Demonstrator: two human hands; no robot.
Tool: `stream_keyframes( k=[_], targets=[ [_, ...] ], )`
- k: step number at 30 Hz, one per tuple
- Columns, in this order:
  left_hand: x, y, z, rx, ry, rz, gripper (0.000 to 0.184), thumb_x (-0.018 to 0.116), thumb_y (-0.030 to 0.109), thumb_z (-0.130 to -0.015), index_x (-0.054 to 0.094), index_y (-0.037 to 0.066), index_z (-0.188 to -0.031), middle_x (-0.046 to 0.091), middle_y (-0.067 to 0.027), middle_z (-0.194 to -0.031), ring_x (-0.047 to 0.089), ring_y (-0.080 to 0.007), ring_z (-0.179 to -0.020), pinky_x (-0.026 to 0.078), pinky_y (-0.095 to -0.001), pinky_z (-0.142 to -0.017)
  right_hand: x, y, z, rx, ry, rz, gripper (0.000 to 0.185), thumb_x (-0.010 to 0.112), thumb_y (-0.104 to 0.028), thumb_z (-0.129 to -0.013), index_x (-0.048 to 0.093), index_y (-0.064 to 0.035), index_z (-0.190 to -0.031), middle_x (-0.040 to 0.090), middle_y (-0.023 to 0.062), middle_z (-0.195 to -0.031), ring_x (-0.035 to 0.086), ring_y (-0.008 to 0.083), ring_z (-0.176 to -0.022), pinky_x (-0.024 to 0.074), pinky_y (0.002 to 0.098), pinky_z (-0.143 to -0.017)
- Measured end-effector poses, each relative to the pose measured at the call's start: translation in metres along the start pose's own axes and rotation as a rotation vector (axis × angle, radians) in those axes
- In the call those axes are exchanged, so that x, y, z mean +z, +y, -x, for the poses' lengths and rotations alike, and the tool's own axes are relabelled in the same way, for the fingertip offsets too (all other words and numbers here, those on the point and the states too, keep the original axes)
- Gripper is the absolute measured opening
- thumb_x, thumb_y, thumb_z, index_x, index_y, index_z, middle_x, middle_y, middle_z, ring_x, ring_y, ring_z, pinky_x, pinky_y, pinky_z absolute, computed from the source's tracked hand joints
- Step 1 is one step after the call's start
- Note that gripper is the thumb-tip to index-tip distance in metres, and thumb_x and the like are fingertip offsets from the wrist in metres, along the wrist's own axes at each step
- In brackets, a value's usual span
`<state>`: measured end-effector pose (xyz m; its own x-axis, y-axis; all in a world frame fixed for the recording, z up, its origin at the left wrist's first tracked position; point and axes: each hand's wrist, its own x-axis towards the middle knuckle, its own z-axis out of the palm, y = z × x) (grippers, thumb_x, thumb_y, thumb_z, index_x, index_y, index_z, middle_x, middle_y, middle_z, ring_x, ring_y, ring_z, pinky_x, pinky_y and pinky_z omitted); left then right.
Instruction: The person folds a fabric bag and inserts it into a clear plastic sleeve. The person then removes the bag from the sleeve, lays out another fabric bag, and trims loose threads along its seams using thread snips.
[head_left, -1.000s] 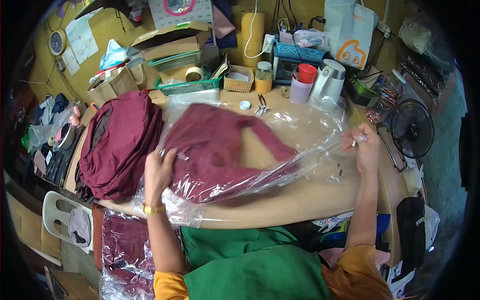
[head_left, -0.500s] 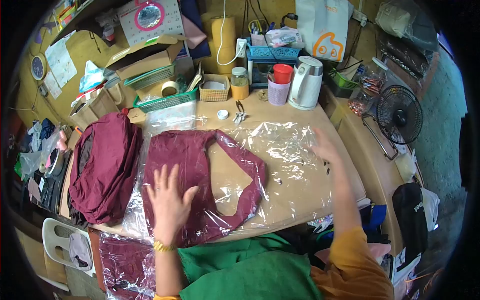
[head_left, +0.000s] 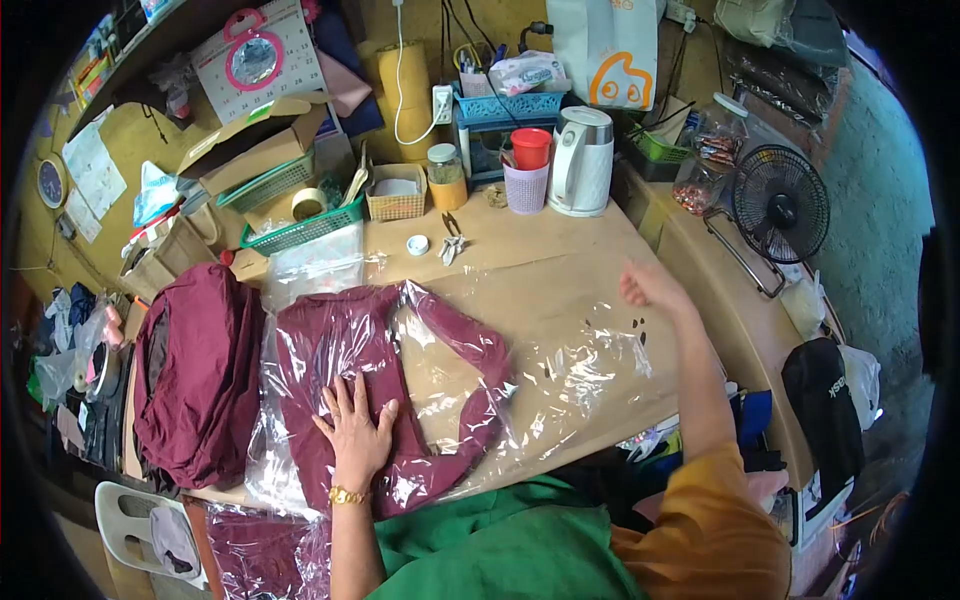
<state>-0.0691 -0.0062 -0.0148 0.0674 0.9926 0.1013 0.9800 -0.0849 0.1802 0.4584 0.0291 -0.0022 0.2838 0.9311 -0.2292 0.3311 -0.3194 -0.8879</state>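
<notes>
A maroon long-sleeved garment (head_left: 325, 345) lies on the brown-covered table in a clear plastic bag (head_left: 585, 375), one sleeve bent out to the right. My left hand (head_left: 357, 425) rests flat on the plastic over the garment's body, fingers spread. Over the table's right side, my right hand (head_left: 652, 288) is raised with its fingers curled in; nothing shows in it. The plastic's crinkled right part lies below and left of that hand, apart from it. Dark spots (head_left: 640, 330) mark the table cover near my right hand.
Left of the bag stands a heap of maroon fabric (head_left: 200, 375). Along the back are a green basket (head_left: 300, 228), a jar (head_left: 446, 180), pliers (head_left: 452, 235), a purple cup (head_left: 526, 188) and a white kettle (head_left: 584, 165). A black fan (head_left: 782, 205) stands at right.
My left hand has come down flat onto the bagged garment. The fingers of my right hand have curled in. The plastic's far right part has dropped toward me. The view has shifted slightly.
</notes>
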Motion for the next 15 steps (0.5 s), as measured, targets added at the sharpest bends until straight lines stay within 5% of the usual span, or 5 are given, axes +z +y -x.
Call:
stream_keyframes(
  k=[7,10,12,13,15],
  targets=[
    [-0.089,0.137,-0.005,0.812,0.13,0.516,0.102,0.081,0.039,-0.072,0.028,0.008,-0.153,0.024,-0.02,-0.159,0.017,-0.0437,-0.147,0.01,-0.0617,-0.116,0.123,-0.085,0.116,-0.519,-0.585,-0.289,0.057,0.051,-0.05,-0.099,0.062,0.0013,-0.12,0.067,0.0095,-0.112,0.061,0.0151,-0.106,0.0488,0.031,-0.093],
    [-0.103,0.158,-0.032,0.99,0.125,0.458,0.088,0.084,0.033,-0.069,0.046,0.007,-0.143,0.048,-0.0171,-0.145,0.043,-0.0385,-0.134,0.028,-0.0545,-0.111,0.129,-0.117,0.125,-0.444,-0.778,-0.021,0.066,0.049,-0.054,-0.099,0.053,0.0016,-0.133,0.061,0.0149,-0.127,0.056,0.0189,-0.119,0.0437,0.0316,-0.102],
    [-0.117,0.142,-0.05,0.995,-0.156,0.31,0.05,0.075,0.036,-0.079,0.064,0.007,-0.118,0.068,-0.0134,-0.108,0.064,-0.0308,-0.101,0.04,-0.0455,-0.098,0.128,-0.12,0.125,-0.831,-0.943,-0.089,0.089,0.055,-0.064,-0.089,0.037,0.0018,-0.146,0.051,0.0192,-0.139,0.05,0.0253,-0.128,0.0399,0.0361,-0.107],
    [-0.118,0.136,-0.052,1.131,0.0,0.445,0.028,0.073,0.031,-0.082,0.071,0.008,-0.098,0.07,-0.0076,-0.085,0.065,-0.0295,-0.081,0.043,-0.0403,-0.085,0.124,-0.12,0.127,-0.834,-0.943,-0.089,0.089,0.055,-0.064,-0.089,0.037,0.0018,-0.146,0.051,0.0192,-0.139,0.05,0.0253,-0.128,0.0399,0.0361,-0.107],
    [-0.129,0.114,-0.059,1.081,0.003,0.534,0.019,0.076,0.022,-0.081,0.073,0.005,-0.087,0.068,-0.0096,-0.077,0.064,-0.0236,-0.069,0.046,-0.0353,-0.065,0.105,-0.118,0.132,-0.712,-1.029,0.074,0.079,0.07,-0.044,-0.085,0.04,-0.0025,-0.145,0.052,0.0167,-0.14,0.053,0.0259,-0.126,0.0424,0.0382,-0.104]
  ],
)
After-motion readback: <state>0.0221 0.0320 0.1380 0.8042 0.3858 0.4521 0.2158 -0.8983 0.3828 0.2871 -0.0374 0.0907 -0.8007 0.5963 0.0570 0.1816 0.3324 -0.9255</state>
